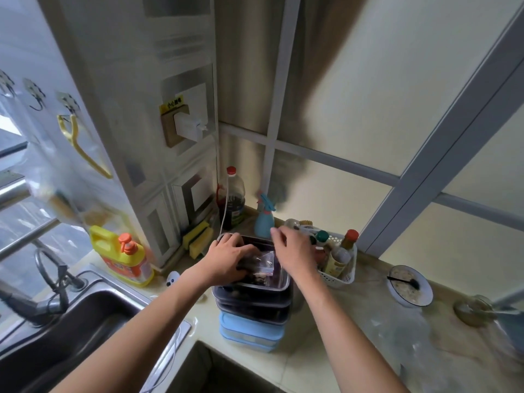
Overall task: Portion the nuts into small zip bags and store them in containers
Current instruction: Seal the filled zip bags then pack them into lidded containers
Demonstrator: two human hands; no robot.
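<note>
Left hand (231,258) reaches into the top container (279,285) of a stack, fingers curled down over the small zip bags (263,265) inside, seemingly gripping one; the bags blur together, so which one is hard to tell. Right hand (292,249) hovers over the container's far right side, fingers loosely spread, thumb and forefinger raised, holding nothing visible. Top container is clear with a dark interior, and sits on more clear containers, which rest on blue lids or boxes (249,330) at the bottom of the stack, all on the table (340,330). Nuts show as dark shapes through the bags. White basket (344,276) of sauce bottles stands just beside the stack on the right. Blue spray bottle (263,219) and dark soy bottle (232,199) stand behind it in the corner. Yellow detergent jug (124,256) sits left by the sink (85,313). Used bowl (409,285) with a spoon lies further right on the table.
</note>
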